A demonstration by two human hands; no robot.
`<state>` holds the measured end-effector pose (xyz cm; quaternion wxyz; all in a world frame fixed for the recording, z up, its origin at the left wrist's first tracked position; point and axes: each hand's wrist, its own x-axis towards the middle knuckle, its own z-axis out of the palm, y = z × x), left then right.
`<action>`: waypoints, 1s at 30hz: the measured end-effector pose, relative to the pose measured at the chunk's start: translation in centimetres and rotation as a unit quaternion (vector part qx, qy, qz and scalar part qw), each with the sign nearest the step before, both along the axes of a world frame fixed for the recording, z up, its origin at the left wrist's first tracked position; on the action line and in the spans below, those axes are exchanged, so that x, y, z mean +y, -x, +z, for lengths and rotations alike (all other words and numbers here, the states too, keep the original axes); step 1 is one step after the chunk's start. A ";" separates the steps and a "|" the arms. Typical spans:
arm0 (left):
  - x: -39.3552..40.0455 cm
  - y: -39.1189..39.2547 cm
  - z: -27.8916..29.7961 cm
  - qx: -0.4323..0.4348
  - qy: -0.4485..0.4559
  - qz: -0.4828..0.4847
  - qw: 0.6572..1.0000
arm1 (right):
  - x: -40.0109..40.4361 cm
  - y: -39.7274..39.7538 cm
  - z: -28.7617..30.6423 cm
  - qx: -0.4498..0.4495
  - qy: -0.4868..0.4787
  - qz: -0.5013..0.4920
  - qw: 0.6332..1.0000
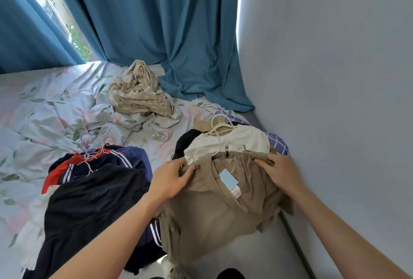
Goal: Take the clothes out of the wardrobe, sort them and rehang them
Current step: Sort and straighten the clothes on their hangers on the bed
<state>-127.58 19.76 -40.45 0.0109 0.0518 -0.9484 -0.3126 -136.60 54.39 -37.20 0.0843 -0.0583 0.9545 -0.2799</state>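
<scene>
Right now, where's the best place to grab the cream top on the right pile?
Judging by pose: take the cream top by its white hanger, coming from the far side. The hook lies exposed past the collar, while the tan garment both hands hold overlaps its near edge.

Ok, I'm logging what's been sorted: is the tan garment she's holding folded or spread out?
Spread out: the tan garment lies loosely open over the pile, both hands gripping its top edge.

Tan garment (207,207) — tagged, rumpled, on bed
</scene>
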 end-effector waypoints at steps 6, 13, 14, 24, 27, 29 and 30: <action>-0.6 8.9 -2.5 0.001 0.002 -0.044 0.999 | -0.2 8.1 -1.2 0.003 -0.035 -0.004 0.999; -0.1 19.1 -8.3 -0.026 0.082 -0.022 0.996 | -1.2 20.4 -6.8 -0.012 -0.075 0.001 0.997; 0.0 20.5 -9.7 -0.035 0.084 -0.014 0.996 | -1.4 22.3 -8.3 -0.020 -0.077 0.008 0.997; 0.4 29.0 -22.4 -0.154 0.129 -0.010 0.980 | -1.1 33.7 -22.9 -0.058 -0.123 0.069 0.988; -0.3 29.8 -23.6 -0.184 0.124 -0.016 0.975 | -1.5 34.5 -25.4 -0.066 -0.157 0.081 0.982; -0.8 29.5 -23.8 -0.184 0.107 -0.010 0.977 | -2.3 34.2 -26.4 -0.043 -0.171 0.090 0.980; -1.1 29.2 -23.8 -0.177 0.102 -0.003 0.979 | -3.0 33.9 -26.7 -0.036 -0.168 0.100 0.980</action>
